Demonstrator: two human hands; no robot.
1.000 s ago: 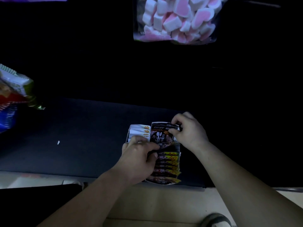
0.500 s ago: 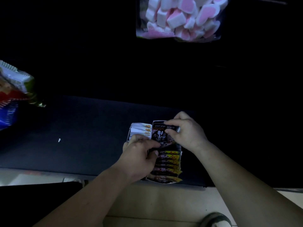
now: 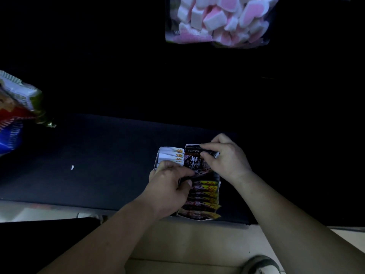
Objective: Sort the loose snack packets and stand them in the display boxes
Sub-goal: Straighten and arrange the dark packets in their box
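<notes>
A white display box (image 3: 218,181) near the dark shelf's front edge holds a row of dark snack packets with yellow corners (image 3: 203,196). Beside it on the left, a second box holds white packets (image 3: 171,155). A dark packet with white lettering (image 3: 194,162) lies tilted at the far end of the dark row. My right hand (image 3: 225,157) pinches its far edge between thumb and fingers. My left hand (image 3: 169,184) grips its near edge and covers the near part of the white packets.
A clear bag of pink and white marshmallows (image 3: 219,20) hangs at the top. Several colourful snack bags (image 3: 15,109) stick in from the left edge. A small white scrap (image 3: 72,167) lies on the dark shelf (image 3: 98,165). A shoe (image 3: 260,265) shows on the floor below.
My right hand has shifted slightly left along the dark packet's far edge, and the packet has tipped flatter over the row. My left hand stays put.
</notes>
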